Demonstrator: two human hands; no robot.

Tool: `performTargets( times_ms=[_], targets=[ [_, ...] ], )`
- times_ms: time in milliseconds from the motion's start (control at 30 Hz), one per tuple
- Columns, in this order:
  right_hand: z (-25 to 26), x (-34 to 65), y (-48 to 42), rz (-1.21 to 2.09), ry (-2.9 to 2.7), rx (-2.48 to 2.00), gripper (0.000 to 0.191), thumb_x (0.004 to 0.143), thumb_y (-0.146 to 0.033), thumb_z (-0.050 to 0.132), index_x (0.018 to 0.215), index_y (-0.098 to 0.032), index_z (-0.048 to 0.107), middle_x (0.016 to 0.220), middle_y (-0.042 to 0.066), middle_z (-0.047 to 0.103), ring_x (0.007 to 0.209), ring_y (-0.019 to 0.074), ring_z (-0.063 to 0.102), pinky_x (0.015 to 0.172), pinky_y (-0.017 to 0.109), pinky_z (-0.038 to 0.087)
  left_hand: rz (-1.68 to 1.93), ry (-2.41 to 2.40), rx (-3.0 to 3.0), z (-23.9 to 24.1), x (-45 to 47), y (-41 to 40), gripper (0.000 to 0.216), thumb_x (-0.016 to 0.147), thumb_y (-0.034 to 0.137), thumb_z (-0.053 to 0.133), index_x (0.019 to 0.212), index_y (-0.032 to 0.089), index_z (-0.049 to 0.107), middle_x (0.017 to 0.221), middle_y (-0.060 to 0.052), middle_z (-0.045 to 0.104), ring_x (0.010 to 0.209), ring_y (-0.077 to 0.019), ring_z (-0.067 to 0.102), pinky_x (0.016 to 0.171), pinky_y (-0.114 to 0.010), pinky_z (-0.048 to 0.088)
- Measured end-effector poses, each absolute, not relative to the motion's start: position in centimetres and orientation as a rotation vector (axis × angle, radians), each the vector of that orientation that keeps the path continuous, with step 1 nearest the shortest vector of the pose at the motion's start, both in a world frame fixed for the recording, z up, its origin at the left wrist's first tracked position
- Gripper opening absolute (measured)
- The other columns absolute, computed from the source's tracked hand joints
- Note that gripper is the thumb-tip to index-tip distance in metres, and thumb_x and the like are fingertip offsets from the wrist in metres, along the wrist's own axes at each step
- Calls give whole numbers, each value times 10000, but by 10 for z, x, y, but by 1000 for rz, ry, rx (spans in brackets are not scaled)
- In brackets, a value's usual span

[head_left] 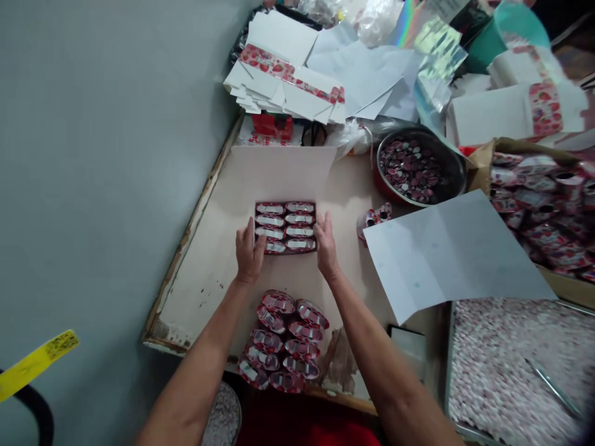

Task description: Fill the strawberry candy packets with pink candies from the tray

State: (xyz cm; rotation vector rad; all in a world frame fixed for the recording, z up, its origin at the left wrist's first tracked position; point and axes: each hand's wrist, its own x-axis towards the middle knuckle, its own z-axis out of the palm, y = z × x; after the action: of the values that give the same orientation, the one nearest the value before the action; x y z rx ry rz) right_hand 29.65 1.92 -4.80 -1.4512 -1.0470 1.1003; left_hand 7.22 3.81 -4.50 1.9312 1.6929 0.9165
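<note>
A white cardboard box lies on the table, its lid folded open to the far side. Inside, small oval red-and-white packs stand in two columns. My left hand grips the box's left side, thumb over the near-left packs. Against the right side rests my right hand, its fingers stretched along the edge, holding the box between both hands. Nearer to me, between my forearms, several more oval packs stand in two rough columns.
A dark bowl of small discs stands at the back right. A white sheet covers part of the right side, beside a tray of small pale pieces with a pen-like tool. Flat cartons are piled behind; a carton of packs stands right.
</note>
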Motion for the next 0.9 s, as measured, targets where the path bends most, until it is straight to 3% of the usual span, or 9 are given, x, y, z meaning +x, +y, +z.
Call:
performTargets(
  times_ms=[133,267,333,400,533,633,767,833,900],
  targets=[
    [-49,291,20,995,-1348,-1603,869,1016,-665,361,1681,-154,130,1741,120,132,1611,270,130,1297,494,179,618,1827,2132,-43,84,30,783,984,655,455,1593,164,406,1289,-193,542,1211,-342,506,1095,-505,393],
    [-36,278,26,685,-1649,-1899,934,983,-671,476,1648,-67,220,1729,214,77,1610,370,7,1271,633,70,371,1918,2160,-21,84,36,728,965,622,527,1571,224,460,1323,-195,558,1219,-386,492,1057,-543,395],
    [-30,282,29,705,-1674,-1950,861,993,-630,492,1629,-84,293,1718,226,138,1602,390,94,1250,662,134,383,1888,2093,-11,77,48,564,978,556,545,1461,269,600,1271,-164,586,1176,-355,529,1060,-537,402],
    [-28,297,33,828,-1620,-1876,703,1024,-561,451,1586,-141,411,1695,195,264,1574,357,248,1233,606,267,454,1818,1997,-8,66,63,405,967,499,584,1265,272,738,1173,-131,609,1096,-306,571,1061,-513,418],
    [-45,338,44,1105,-1390,-1599,529,953,-512,572,1402,-241,638,1546,130,542,1278,290,616,1062,472,519,682,1648,1715,-20,47,92,367,816,512,755,1053,231,773,1102,-81,601,1049,-254,593,988,-427,496],
    [-62,358,57,1221,-1296,-1533,794,789,-507,766,1503,-258,523,1536,152,526,1109,274,663,941,448,578,714,1522,1458,-35,37,111,614,649,479,881,1167,216,683,1175,-79,580,1083,-246,598,906,-382,540],
    [-75,372,82,1258,-1425,-1545,1322,668,-448,882,1674,-359,29,1730,158,131,1312,339,556,1006,497,538,584,1293,1446,-44,33,146,1036,469,341,960,1394,249,504,1328,-113,521,1200,-277,572,925,-396,555],
    [-73,380,94,1208,-1641,-1554,1298,667,-455,896,1672,-380,77,1740,119,100,1450,371,425,1102,545,463,502,1163,1613,-42,32,163,924,503,348,941,1342,233,572,1335,-110,539,1250,-298,552,995,-430,530],
    [-63,389,102,1087,-1898,-1576,1060,717,-470,876,1621,-366,334,1720,96,198,1525,373,317,1179,561,377,460,1056,1835,-36,29,174,706,610,373,891,1260,220,661,1307,-98,582,1265,-298,551,1076,-450,480]
  ],
)
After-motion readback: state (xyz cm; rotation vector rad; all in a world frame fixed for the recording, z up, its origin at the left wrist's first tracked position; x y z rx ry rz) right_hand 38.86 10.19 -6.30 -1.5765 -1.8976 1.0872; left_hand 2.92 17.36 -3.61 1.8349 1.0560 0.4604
